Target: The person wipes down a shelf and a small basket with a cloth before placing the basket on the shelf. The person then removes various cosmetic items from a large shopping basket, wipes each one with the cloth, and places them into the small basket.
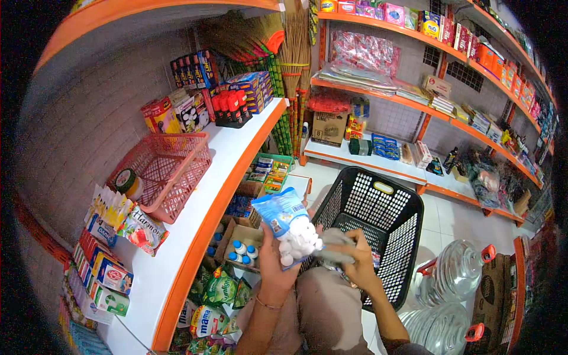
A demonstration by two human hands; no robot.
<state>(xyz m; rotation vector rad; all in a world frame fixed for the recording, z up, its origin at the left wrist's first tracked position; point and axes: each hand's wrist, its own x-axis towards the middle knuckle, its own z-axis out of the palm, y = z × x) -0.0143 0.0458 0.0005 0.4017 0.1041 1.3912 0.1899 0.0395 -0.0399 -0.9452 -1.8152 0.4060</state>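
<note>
My left hand (277, 260) holds a blue and clear bag of white balls (290, 225), tilted, over my lap. Close to its right side, my right hand (361, 260) has its fingers closed on a grey cloth (336, 247), which is partly blurred. Beyond my knees stands a black perforated basket (384, 207) with a few small items low inside it. Just left of the bag, white bottles with blue caps (241, 251) sit in a cardboard box.
A white shelf with an orange edge (207, 236) runs along the left, bearing a pink basket (168, 171). Large water bottles (452, 272) stand at the right. Stocked shelves (432, 106) line the back, near upright brooms (294, 53).
</note>
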